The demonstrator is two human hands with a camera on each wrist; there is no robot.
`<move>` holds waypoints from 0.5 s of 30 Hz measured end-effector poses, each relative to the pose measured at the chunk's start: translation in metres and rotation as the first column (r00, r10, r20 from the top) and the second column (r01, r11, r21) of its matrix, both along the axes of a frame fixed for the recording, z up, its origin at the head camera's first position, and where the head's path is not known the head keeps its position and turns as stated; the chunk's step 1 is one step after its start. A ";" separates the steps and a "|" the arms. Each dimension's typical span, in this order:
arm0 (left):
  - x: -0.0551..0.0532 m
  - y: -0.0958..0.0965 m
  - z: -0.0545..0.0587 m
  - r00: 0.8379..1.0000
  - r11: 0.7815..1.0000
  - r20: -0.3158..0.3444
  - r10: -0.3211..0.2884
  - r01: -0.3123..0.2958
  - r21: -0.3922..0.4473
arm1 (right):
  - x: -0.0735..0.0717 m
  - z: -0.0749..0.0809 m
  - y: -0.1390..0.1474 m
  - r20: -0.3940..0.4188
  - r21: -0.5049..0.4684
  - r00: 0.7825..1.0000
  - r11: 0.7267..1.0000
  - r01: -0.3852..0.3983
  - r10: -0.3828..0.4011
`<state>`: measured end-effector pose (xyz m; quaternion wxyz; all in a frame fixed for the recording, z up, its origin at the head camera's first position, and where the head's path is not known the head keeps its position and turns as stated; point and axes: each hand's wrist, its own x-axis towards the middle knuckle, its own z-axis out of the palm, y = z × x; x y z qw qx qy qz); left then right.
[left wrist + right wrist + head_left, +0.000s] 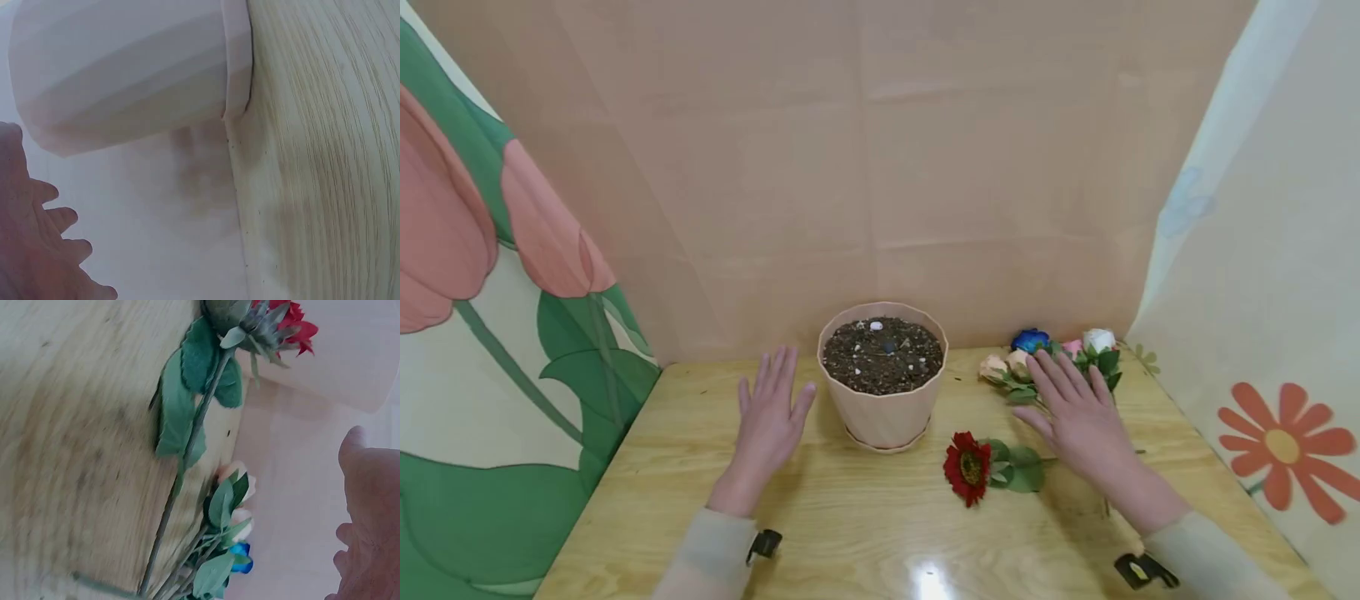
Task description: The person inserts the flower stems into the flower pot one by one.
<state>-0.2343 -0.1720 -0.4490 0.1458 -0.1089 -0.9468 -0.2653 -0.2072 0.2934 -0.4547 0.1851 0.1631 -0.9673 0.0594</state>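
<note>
A pale pink, faceted round pot (882, 419) filled with dark soil (880, 360) stands upright on a matching saucer (887, 448) towards the back of the wood-grain table (842, 525). To its right lies a bunch of blue, peach, pink and white artificial flowers (1020, 365) with green leaves. Nearer lies one red, long-stemmed artificial flower (967, 468). Both hands hover with fingers extended: the left hand (772, 412) beside the pot, the right hand (1078, 417) by the bunch. Small white bits (876, 326) dot the soil.

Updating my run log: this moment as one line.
left hand: holding nothing; right hand: holding nothing; pot: holds soil; red flower: lying on table
</note>
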 end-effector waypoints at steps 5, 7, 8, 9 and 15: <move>-0.002 0.005 -0.003 0.999 0.995 -0.012 -0.033 0.034 0.098 | 0.002 -0.003 0.010 -0.017 -0.005 1.000 1.000 -0.018 0.018; -0.003 0.007 -0.004 0.999 0.987 -0.015 -0.049 0.051 0.150 | 0.003 -0.004 0.014 -0.016 -0.009 1.000 1.000 -0.022 0.022; -0.003 0.009 -0.004 0.998 0.982 -0.016 -0.060 0.061 0.180 | 0.004 -0.004 0.017 -0.016 -0.012 1.000 1.000 -0.023 0.022; -0.004 0.010 -0.004 0.997 0.975 -0.014 -0.070 0.071 0.209 | 0.005 -0.005 0.019 -0.021 -0.013 1.000 1.000 -0.022 0.022; -0.006 0.016 -0.005 0.993 0.924 0.011 -0.121 0.108 0.367 | 0.010 -0.009 0.035 -0.044 -0.037 0.999 0.999 -0.023 0.021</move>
